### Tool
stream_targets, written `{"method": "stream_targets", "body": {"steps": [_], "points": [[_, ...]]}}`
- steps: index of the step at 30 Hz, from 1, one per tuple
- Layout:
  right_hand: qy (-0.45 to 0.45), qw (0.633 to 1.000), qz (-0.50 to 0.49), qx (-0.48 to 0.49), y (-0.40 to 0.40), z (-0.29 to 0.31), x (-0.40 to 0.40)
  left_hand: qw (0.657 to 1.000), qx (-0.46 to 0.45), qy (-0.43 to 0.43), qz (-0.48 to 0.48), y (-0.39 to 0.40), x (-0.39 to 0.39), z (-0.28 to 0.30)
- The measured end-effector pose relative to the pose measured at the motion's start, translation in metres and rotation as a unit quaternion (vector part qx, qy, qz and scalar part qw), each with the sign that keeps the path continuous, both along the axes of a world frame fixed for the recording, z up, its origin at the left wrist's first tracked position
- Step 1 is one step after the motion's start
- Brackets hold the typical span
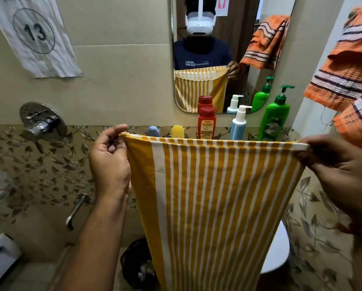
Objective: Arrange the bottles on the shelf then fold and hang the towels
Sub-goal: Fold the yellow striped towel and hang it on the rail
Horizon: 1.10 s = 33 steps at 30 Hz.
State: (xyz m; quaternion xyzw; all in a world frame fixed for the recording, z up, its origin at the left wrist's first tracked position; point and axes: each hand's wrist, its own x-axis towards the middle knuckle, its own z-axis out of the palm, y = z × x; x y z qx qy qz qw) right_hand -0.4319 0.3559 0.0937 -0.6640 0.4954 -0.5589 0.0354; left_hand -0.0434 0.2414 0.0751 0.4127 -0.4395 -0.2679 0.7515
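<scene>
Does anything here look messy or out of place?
Mostly tidy. The orange towel at the right hangs bunched and uneven, with loose threads dangling, and the paper sign on the wall is crumpled and tilted. The bottles stand upright.

The paper sheet (36, 36) taped on the wall at the upper left carries the number "13" inside a drawn circle. Above the circle a line of capital letters is cut by the picture's edge and cannot be read. The green pump bottle (274, 120) on the right shows the brand "Vatika" in white letters on its label. The red bottle (206, 123) has a yellow label with small print, too small to read. In the mirror (228, 53), the shirt's white print is also unreadable.
</scene>
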Motion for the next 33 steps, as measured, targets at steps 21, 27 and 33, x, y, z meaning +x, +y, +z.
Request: {"method": "stream_targets", "body": {"steps": [21, 27, 33], "points": [[-0.319, 0.930, 0.167, 0.073, 0.001, -0.013, 0.008, 0.999, 0.025, -0.027, -0.001, 0.004, -0.003, 0.002], [-0.277, 0.950, 0.103, 0.102, -0.003, -0.015, 0.004, 0.998, 0.022, -0.051, 0.019, 0.008, -0.007, 0.004], [-0.245, 0.940, 0.198, 0.134, 0.008, -0.020, -0.004, 0.995, 0.012, -0.062, 0.073, 0.002, -0.004, 0.005]]}}
